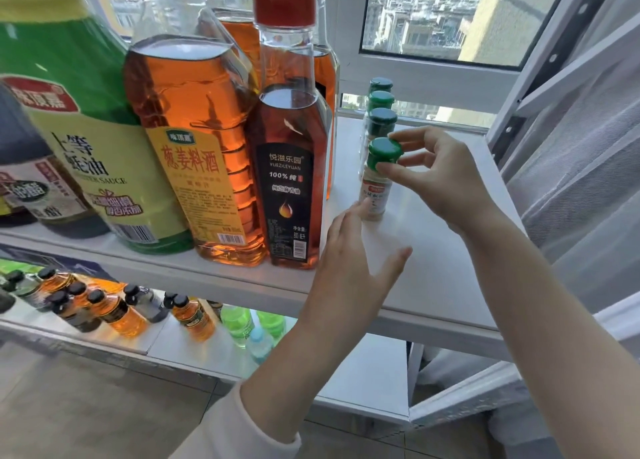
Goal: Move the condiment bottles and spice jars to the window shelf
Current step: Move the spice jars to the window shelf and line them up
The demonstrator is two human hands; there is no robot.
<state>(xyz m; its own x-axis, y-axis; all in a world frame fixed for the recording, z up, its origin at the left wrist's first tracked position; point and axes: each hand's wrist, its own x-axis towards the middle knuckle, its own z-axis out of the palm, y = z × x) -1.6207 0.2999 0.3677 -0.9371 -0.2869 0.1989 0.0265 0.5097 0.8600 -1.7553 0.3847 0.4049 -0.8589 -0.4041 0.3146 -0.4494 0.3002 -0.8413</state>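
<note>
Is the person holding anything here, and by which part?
Yes: the right hand pinches the front spice jar by its green cap. The left hand is open beside the jar's base, holding nothing.

Both hands at a spice jar (pixel 375 195) on the window shelf (pixel 433 251)
The right hand (pixel 440 178) pinched its green cap (pixel 383 151); the left hand (pixel 349 261), fingers straight, touched its lower side, beside the sesame oil bottle (pixel 287 181).

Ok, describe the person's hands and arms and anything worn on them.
Both the left hand and right hand are bare: no gloves, rings or watch visible. The left arm wears a pale cream sleeve, ending partway up the forearm. The right forearm is uncovered as far as the frame shows.
</note>
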